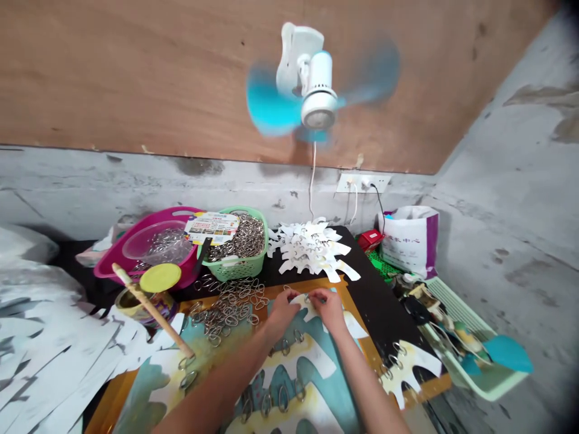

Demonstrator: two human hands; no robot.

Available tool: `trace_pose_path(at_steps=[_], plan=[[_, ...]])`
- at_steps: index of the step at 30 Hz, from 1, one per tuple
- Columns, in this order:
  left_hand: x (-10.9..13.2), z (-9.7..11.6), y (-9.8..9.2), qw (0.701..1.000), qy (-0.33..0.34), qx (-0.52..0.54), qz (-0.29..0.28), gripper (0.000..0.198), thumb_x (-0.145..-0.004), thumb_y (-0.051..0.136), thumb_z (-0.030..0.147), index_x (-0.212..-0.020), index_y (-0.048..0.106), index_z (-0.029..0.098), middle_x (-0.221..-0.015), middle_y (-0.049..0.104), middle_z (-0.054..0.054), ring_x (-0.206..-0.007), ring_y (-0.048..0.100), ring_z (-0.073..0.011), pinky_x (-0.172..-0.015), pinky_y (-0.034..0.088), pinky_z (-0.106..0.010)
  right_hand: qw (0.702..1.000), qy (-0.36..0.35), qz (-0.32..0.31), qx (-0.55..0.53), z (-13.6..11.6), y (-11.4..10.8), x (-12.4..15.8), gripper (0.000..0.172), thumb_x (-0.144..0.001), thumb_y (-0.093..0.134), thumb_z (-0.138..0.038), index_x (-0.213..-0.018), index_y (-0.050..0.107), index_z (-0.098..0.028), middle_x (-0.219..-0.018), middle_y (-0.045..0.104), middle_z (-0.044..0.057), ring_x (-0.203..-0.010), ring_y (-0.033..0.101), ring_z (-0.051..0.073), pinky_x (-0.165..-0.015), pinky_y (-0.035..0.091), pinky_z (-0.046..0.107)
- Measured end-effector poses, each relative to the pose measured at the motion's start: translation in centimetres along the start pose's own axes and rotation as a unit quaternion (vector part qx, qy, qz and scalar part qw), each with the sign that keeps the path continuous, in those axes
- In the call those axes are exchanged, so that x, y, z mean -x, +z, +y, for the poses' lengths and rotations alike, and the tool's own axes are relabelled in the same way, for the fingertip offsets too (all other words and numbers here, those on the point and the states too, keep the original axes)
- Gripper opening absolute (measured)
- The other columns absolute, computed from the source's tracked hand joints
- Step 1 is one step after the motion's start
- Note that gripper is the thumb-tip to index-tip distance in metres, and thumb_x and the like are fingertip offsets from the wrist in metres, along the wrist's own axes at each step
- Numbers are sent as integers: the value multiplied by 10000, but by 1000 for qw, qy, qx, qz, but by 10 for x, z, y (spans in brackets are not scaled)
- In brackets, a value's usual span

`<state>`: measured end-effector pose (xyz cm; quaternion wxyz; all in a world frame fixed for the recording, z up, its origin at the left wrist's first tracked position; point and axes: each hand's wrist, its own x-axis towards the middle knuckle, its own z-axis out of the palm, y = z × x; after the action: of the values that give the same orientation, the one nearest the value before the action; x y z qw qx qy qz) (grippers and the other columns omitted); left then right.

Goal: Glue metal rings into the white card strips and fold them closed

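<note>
At the far edge of the blue-green work board (199,337), a white cut-out piece (307,308) with scalloped edges and yellowish stains lies between my hands. My left hand (284,310) pinches its left end. My right hand (329,308) has its fingertips closed at the piece's upper edge, around a small metal ring (307,298) that they partly cover. Nearer to me are more cut-outs (312,355) with oval rings (283,398) standing along their edges. A pile of loose metal rings (230,304) spreads to the left of my left hand.
Behind stand a magenta basket (113,256) and a green basket (235,268) of rings. A wooden-handled brush (154,313) leans from a glue tin (129,301). White cut-outs are stacked (312,247) at the back and left. A fan (319,108) spins above; a green tray (488,386) stands right.
</note>
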<state>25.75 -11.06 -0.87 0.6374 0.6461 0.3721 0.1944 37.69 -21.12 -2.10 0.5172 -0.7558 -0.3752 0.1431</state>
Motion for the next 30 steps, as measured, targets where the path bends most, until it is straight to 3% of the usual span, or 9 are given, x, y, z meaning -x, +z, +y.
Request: trace_pose_path(at_steps=[5,17,22,26,28,30], plan=[[0,-1,1,1000,2,17,6,230,-609,573,29,-803,612,147,-776,631,-14,-717,594,-151,-648,466,-239,999,25,23,-26,7,5,2,176,-773,588,-302,-815,707,-179,-790,741,70,-724,688,231,-703,547,340],[-2,-9,-2,999,36,11,16,266,-604,525,2,-807,603,155,-770,607,5,-716,581,-138,-658,471,-233,999,-4,-40,-6,-2,2,9,162,-796,601,-275,-844,741,-208,-915,750,60,-877,691,230,-849,514,349],[-1,-14,-3,997,71,-16,9,282,-637,550,-4,-851,578,177,-884,581,-9,-874,591,-166,-778,489,-275,997,-6,-73,15,-1,0,1,157,-803,614,-281,-832,731,-180,-834,746,59,-775,689,215,-717,528,299],[4,-16,-9,995,90,-26,-42,316,-661,615,23,-918,537,190,-1006,559,-22,-936,615,-169,-818,500,-300,992,-22,-105,67,-1,-2,-5,77,-768,637,-203,-739,702,-175,-725,711,31,-665,642,186,-636,477,270],[8,-13,-16,992,93,-20,-88,402,-653,685,65,-993,517,198,-1063,565,-36,-888,644,-165,-777,520,-297,987,-39,-119,101,-2,0,-6,81,-740,631,-136,-706,688,-182,-707,687,18,-668,617,179,-657,452,271],[11,-8,-24,980,136,-86,-114,528,-644,732,111,-1103,491,212,-1155,558,-73,-907,652,-188,-781,531,-319,980,-64,-128,136,-4,3,-5,115,-721,622,-89,-683,673,-185,-734,664,26,-739,602,193,-706,433,285]])
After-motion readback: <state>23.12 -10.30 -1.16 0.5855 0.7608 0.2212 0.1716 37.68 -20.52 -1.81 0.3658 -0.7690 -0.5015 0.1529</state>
